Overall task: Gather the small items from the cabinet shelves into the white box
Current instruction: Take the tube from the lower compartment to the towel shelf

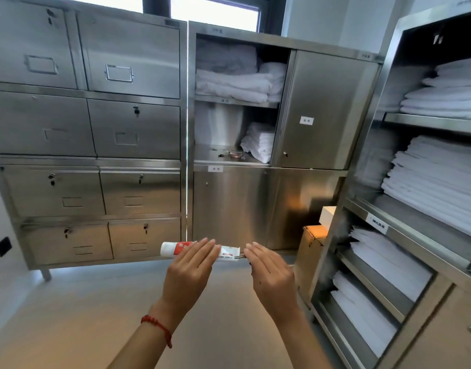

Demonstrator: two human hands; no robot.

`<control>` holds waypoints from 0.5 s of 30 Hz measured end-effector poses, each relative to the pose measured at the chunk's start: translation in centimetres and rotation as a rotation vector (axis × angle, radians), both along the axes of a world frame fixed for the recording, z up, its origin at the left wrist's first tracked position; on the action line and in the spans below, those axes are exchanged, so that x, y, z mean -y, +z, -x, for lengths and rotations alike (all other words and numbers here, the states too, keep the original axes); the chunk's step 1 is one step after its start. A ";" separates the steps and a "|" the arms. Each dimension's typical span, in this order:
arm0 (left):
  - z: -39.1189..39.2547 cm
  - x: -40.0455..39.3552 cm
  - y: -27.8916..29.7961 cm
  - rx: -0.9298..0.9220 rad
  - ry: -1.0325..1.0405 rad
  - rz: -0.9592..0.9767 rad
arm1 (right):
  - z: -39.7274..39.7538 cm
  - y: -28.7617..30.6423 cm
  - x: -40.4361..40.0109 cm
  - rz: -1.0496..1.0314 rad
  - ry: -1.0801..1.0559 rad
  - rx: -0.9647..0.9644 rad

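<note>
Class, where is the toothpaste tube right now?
In the head view, the tube lies crosswise behind the left hand, low in the centre, its tail end reaching toward the right hand, before the steel cabinet.
</note>
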State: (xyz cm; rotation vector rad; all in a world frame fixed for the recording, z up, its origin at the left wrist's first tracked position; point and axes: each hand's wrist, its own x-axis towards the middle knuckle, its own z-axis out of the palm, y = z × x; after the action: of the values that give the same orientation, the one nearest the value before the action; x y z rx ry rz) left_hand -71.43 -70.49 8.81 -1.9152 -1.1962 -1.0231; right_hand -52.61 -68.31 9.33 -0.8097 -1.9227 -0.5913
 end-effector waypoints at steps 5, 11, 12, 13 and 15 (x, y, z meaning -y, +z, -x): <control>-1.4 -1.4 -0.3 0.001 0.025 -0.005 | -1.6 0.3 -1.7 -0.017 0.032 -0.002; -2.0 -3.5 -0.5 -0.011 0.045 0.009 | -2.3 0.3 -3.9 -0.010 0.041 -0.016; -2.0 -4.0 -0.4 -0.012 0.046 0.008 | -2.3 0.2 -4.4 -0.009 0.039 -0.021; -2.0 -4.6 -0.4 -0.014 0.046 0.007 | -2.3 0.1 -4.9 -0.010 0.037 -0.027; -1.9 -5.8 -0.4 -0.014 0.036 0.004 | -2.3 -0.1 -6.2 -0.015 0.028 -0.027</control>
State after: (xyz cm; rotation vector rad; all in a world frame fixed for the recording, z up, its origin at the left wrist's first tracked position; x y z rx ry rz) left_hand -69.49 -64.68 8.43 -1.8944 -1.2211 -0.9871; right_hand -50.28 -62.09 9.27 -0.7760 -1.9001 -0.5748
